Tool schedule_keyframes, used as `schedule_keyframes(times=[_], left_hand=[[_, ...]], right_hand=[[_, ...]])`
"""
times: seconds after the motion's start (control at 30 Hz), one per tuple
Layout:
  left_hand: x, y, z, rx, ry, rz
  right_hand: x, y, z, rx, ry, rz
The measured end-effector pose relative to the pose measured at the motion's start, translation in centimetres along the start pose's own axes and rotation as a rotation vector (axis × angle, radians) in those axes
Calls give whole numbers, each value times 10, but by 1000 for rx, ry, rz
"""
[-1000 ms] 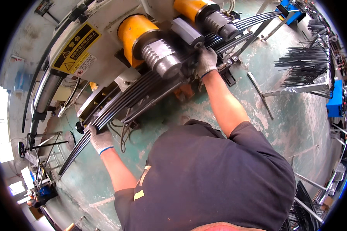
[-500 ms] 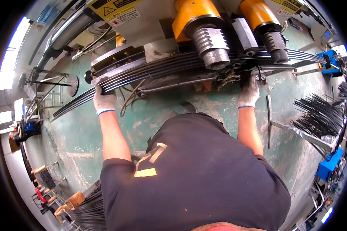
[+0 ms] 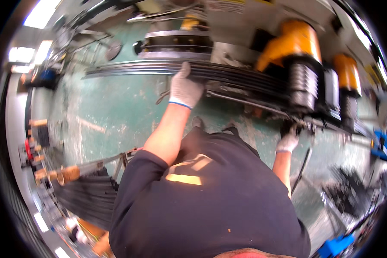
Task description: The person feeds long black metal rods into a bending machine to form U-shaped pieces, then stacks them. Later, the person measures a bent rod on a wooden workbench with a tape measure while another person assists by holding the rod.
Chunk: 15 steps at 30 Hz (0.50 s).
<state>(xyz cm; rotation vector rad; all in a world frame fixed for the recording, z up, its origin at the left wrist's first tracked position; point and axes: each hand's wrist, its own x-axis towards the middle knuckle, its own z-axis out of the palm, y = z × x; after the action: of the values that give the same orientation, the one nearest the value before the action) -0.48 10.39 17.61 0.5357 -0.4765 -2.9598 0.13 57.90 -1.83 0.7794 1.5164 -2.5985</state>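
Note:
Long dark metal bars (image 3: 133,68) lie in a bundle across the front of a machine, their left ends sticking out past it. My left hand (image 3: 186,89), in a white knit glove with a blue cuff edge, is closed on the bundle. Its thumb lies on top and the other fingers are hidden. Farther right, my right hand (image 3: 288,141) wears a similar glove and reaches up to the machine's lower edge, below the threaded metal shafts. Dark clutter and blur hide what its fingers touch.
Two orange cylinders (image 3: 303,41) with ridged steel shafts stand over the bars at right. A rack of dark rods (image 3: 88,198) is behind me at left, another pile of rods (image 3: 350,189) at right. A blue box (image 3: 336,246) lies near the lower right.
The view has turned left, so the machine appears farther right. My left hand is farther from the bars' left ends. Those ends sit closer to the machine's line. My right hand stays low by the machine.

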Motion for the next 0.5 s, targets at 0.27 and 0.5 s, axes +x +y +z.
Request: schedule_keyframes(times=[0.27, 0.5], left_hand=[[-18, 191, -80, -185, 20, 333], [-12, 440, -206, -120, 375, 556]], right_hand=[[-44, 58, 9, -298, 344, 158], [-86, 150, 8, -318, 396, 282]])
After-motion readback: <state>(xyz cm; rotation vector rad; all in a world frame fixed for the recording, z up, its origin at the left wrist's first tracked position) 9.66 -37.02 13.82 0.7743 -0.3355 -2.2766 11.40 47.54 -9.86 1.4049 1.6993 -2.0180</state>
